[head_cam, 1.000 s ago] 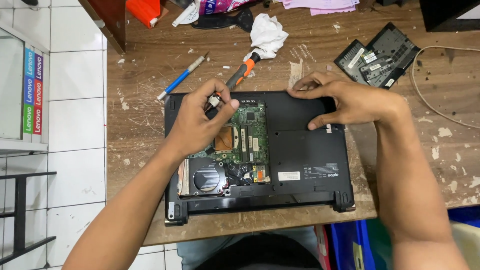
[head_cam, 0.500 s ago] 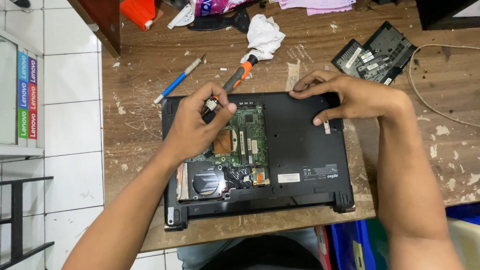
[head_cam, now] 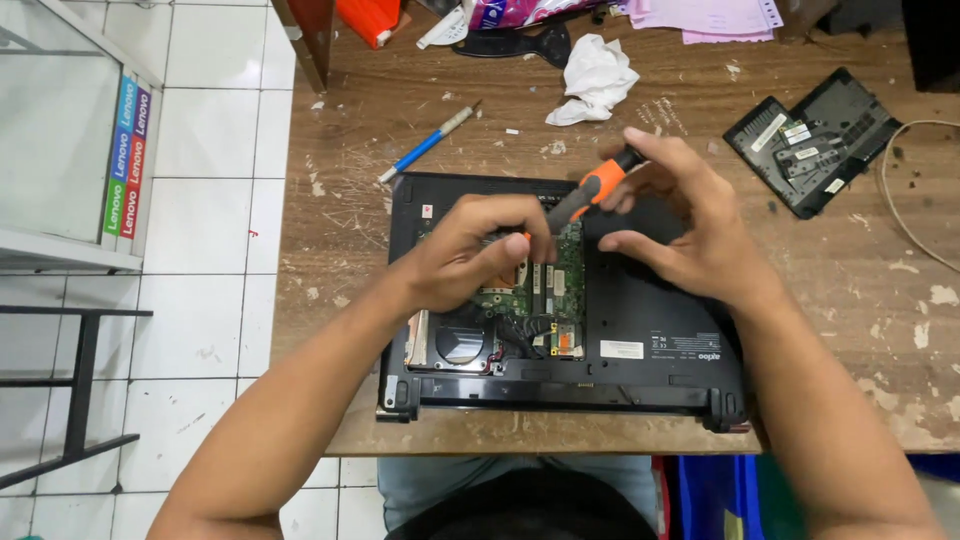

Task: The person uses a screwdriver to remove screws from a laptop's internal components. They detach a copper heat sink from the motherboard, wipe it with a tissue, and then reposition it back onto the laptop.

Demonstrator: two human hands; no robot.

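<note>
1. A black laptop [head_cam: 640, 350] lies bottom-up at the centre of the frame on a worn, scratched wooden counter [head_cam: 850, 300]. Part of its matte plastic base is open.
2. The opening shows a green circuit board [head_cam: 560, 290] and, lower left of it, a round metal fan [head_cam: 460, 345] with dark cables beside it.
3. The right hand [head_cam: 690, 225], at centre right, is clamped on a screwdriver [head_cam: 590, 195]: its fingers close round the orange-and-black handle, and the tool slants down to the left toward the board.
4. The left hand [head_cam: 480, 250], at centre, rests on the open part of the laptop with its fingers curled together near the screwdriver's lower end. Whether it pinches anything cannot be told.
5. In the upper right of the frame lies a flat black plastic cover panel [head_cam: 815, 140] with small white labels, well apart from the laptop.
6. A crumpled white tissue [head_cam: 595, 80] sits at upper centre.
7. A thin blue-handled tool with a metal tip [head_cam: 430, 145] lies slanted at upper left of the laptop, near its corner.
8. White glossy floor tiles [head_cam: 200, 250] fill the left of the frame.
</note>
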